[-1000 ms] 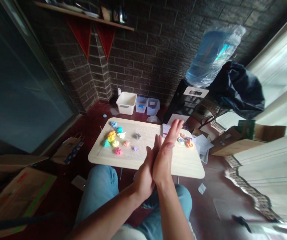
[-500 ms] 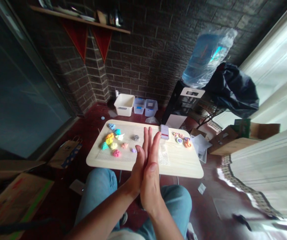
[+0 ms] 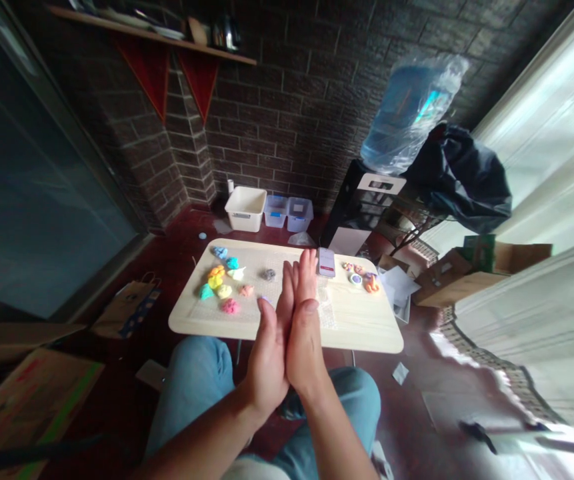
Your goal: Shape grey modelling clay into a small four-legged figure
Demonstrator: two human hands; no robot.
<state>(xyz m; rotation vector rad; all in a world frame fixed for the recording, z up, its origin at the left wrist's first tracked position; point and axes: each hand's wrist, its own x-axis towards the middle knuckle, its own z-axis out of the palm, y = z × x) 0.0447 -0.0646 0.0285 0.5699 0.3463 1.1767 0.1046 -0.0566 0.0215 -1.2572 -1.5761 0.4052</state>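
My left hand (image 3: 265, 363) and my right hand (image 3: 305, 320) are pressed palm to palm above my lap, fingers stretched out flat and pointing away from me. Whether anything lies between the palms is hidden. Just beyond them stands a low light wooden table (image 3: 367, 337). On its left part lie several small lumps of coloured clay (image 3: 224, 291), and a grey lump (image 3: 268, 274) sits near the middle. A phone (image 3: 326, 261) lies at the table's far edge. Small clay figures (image 3: 361, 278) are on the right.
White and clear plastic bins (image 3: 247, 208) stand on the floor by the brick wall. A water dispenser with a blue bottle (image 3: 407, 107) is behind the table to the right. Cardboard boxes (image 3: 477, 273), papers and a paper bag (image 3: 127, 307) lie around on the floor.
My right hand has slid back toward me along my left palm, then both hands drew slightly nearer. The palms stayed pressed together. The view shifted a little.
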